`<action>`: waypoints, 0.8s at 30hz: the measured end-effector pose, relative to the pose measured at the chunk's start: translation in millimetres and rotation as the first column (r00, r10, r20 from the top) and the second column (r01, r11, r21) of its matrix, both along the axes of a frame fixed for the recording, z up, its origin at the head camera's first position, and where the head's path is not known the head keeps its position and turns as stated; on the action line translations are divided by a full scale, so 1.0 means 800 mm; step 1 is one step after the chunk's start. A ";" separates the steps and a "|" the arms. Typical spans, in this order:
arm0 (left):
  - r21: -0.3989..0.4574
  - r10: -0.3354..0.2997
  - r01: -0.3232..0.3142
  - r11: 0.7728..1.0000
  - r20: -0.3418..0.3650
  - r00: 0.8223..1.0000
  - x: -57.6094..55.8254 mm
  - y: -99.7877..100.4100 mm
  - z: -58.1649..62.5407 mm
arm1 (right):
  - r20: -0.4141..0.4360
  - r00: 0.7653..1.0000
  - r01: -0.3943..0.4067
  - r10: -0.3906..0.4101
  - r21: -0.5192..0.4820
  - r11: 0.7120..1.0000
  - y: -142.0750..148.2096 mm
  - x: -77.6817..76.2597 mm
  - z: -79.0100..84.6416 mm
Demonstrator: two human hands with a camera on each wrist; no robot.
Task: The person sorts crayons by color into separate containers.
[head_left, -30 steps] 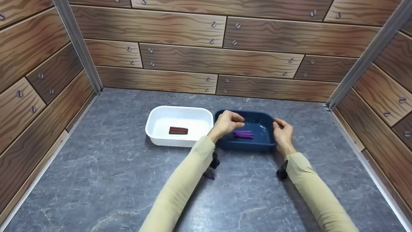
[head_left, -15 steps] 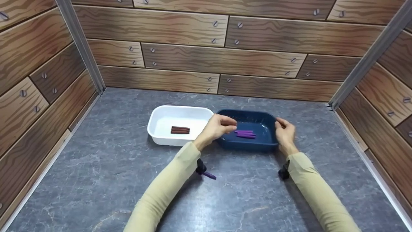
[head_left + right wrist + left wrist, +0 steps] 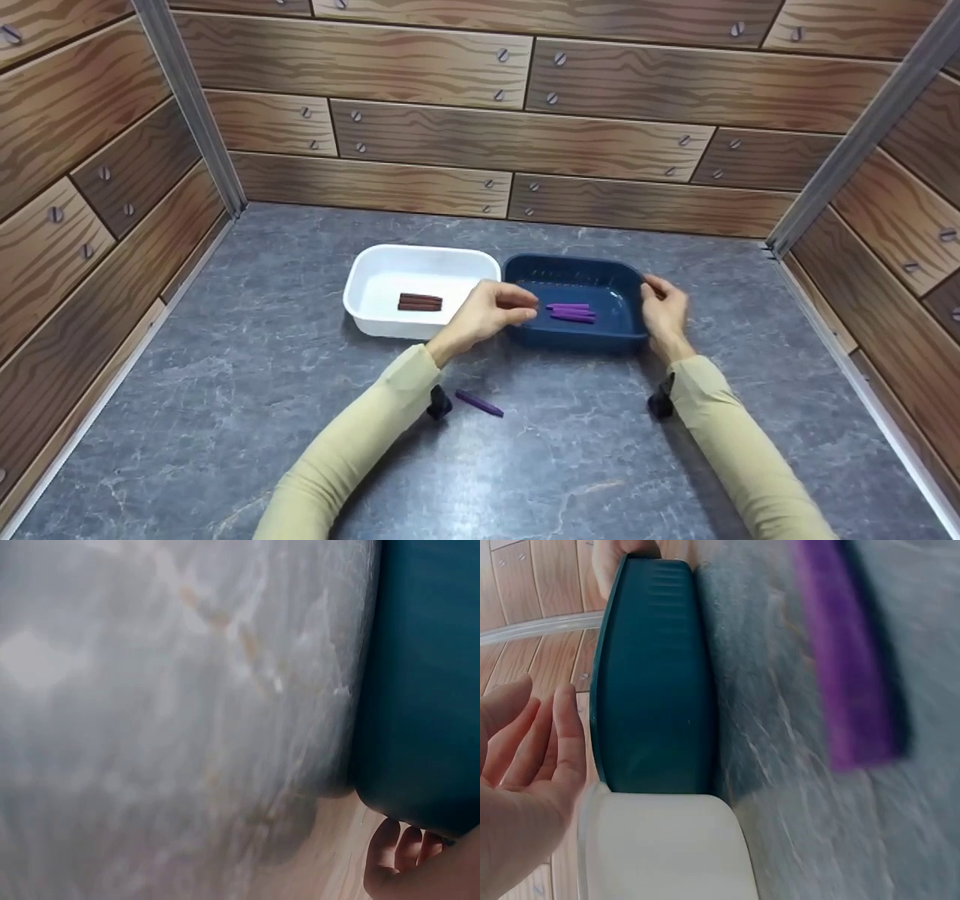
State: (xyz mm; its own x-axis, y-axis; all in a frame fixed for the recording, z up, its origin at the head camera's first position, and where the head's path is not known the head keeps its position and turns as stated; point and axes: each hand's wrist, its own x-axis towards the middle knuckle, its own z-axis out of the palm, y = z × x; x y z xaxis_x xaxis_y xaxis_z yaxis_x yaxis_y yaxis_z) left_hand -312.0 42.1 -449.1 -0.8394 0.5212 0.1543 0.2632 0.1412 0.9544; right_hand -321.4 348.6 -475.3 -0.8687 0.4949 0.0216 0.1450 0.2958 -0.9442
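Observation:
My left hand (image 3: 478, 313) hovers over the near edges where the two tubs meet, its fingers loosely bent with nothing between them. Gripped at its right end by my right hand (image 3: 666, 311) is a dark blue tub (image 3: 574, 343). Several purple sticks (image 3: 573, 314) lie side by side on its floor. Touching it on the left stands a white tub (image 3: 397, 328) holding several dark brown sticks (image 3: 420, 303). One more purple stick (image 3: 480, 403) lies slantwise on the table in front; it appears large and close in the left wrist view.
The grey marbled table (image 3: 187, 420) is enclosed by wood-patterned panels (image 3: 420, 127) at the back and both sides. Metal strips (image 3: 191, 112) run up the corners. Black wrist devices (image 3: 439, 403) sit under both sleeves.
My left hand has drawn back to the left and nearer, away from over the blue tub. That uncovers the loose purple stick on the table. My right hand stays at the tub's right end.

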 end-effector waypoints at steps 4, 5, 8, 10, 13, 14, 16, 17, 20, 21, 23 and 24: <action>0.005 -0.025 0.025 1.000 -0.007 1.000 0.005 -0.011 -0.003 | -0.015 1.000 -0.003 0.003 -0.015 1.000 -0.001 -0.001 0.000; 0.004 -0.029 0.029 1.000 -0.009 1.000 0.006 -0.014 -0.004 | -0.016 1.000 -0.004 0.004 -0.015 1.000 -0.002 -0.001 0.001; -0.001 -0.042 0.042 0.999 -0.020 0.999 0.011 -0.023 -0.006 | -0.002 1.000 -0.001 0.001 -0.019 1.000 -0.004 -0.003 0.002; -0.012 -0.055 0.054 0.998 -0.035 0.998 0.014 -0.029 -0.007 | 0.011 1.000 0.006 -0.005 -0.018 1.000 -0.004 -0.003 0.002; -0.035 -0.082 0.080 0.996 -0.056 0.995 0.018 -0.037 -0.009 | 0.026 1.000 0.010 -0.010 -0.017 1.000 -0.004 -0.003 0.002; -0.043 -0.093 0.090 0.995 -0.060 0.994 0.020 -0.039 -0.009 | 0.027 1.000 0.010 -0.010 -0.016 1.000 -0.004 -0.003 0.002; -0.061 -0.111 0.107 0.992 -0.063 0.992 0.021 -0.044 -0.011 | 0.032 0.999 0.010 -0.009 -0.015 1.000 -0.004 -0.002 0.002; -0.071 -0.118 0.114 0.991 -0.061 0.991 0.022 -0.047 -0.011 | 0.034 0.999 0.010 -0.009 -0.016 1.000 -0.003 -0.002 0.002; -0.091 -0.124 0.120 0.989 -0.040 0.991 0.022 -0.054 -0.012 | 0.026 1.000 0.011 -0.010 -0.022 1.000 -0.002 -0.001 0.002; -0.094 -0.124 0.120 0.988 -0.032 0.992 0.022 -0.057 -0.013 | 0.025 1.000 0.012 -0.011 -0.024 1.000 -0.001 0.000 0.002; -0.096 -0.121 0.119 0.988 -0.010 0.993 0.023 -0.062 -0.014 | 0.021 1.000 0.015 -0.014 -0.024 1.000 -0.001 -0.001 0.001; -0.098 -0.119 0.118 0.988 0.001 0.993 0.023 -0.065 -0.016 | 0.018 1.000 0.014 -0.013 -0.023 1.000 -0.001 -0.001 0.001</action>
State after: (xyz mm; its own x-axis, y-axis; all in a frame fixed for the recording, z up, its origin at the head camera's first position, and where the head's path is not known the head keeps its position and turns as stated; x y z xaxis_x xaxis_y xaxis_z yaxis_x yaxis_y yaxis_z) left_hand -293.3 -9.8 -461.6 -0.7701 0.6297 0.1021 0.2884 0.2009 0.9362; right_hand -322.1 347.9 -474.9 -0.8621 0.5067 -0.0060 0.1661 0.2715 -0.9480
